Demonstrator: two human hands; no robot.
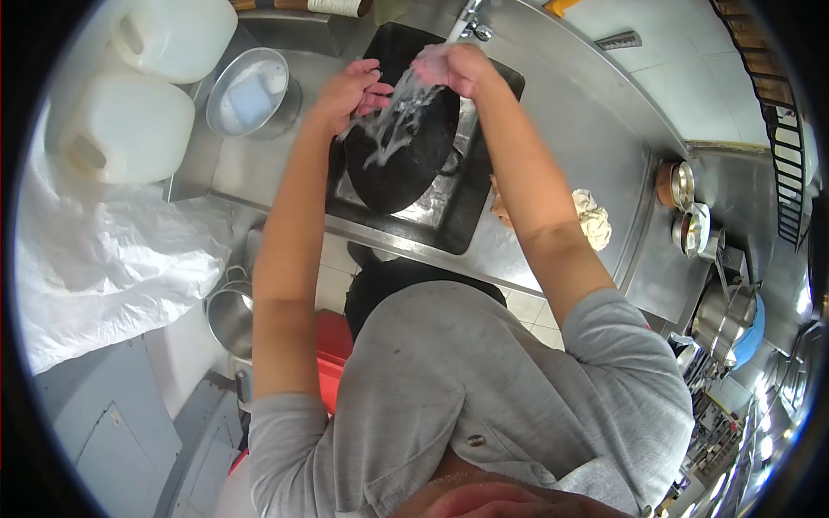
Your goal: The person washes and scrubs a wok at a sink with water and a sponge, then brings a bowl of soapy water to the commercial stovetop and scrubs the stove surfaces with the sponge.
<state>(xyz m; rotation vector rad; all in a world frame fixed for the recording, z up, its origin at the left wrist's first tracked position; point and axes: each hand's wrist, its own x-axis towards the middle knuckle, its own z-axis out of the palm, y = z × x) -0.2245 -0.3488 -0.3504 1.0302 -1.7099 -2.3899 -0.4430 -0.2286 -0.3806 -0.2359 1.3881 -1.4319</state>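
Head view: one stainless-steel counter point(574, 112), with a rectangular sink point(464, 211) set into it, running toward its front edge. One black pan point(393, 177), round-ended, with a small loop handle point(452, 162) on its right side, lying in the sink. One faucet point(471, 19) at the sink's back edge, running; splashing water point(397, 125) falls across the pan's upper part. Left hand point(352, 91): above the pan's upper left side, fingers loosely bent and apart, holding nothing visible; contact with the pan cannot be told. Right hand point(453, 69): just below the faucet, in the water, fingers blurred by the flow; whether it is wide or narrow cannot be told. One metal bowl point(289, 104), on the counter left of the sink, containing suds and a pale blue sponge point(251, 99). Two translucent white jugs point(129, 129), farther left. One crumpled off-white cloth point(592, 221), on the counter right of the sink, near the front edge, beside the right forearm. One metal pot point(230, 321), lower left, below counter level. Several metal bowls point(681, 183), toward the counter's right end.
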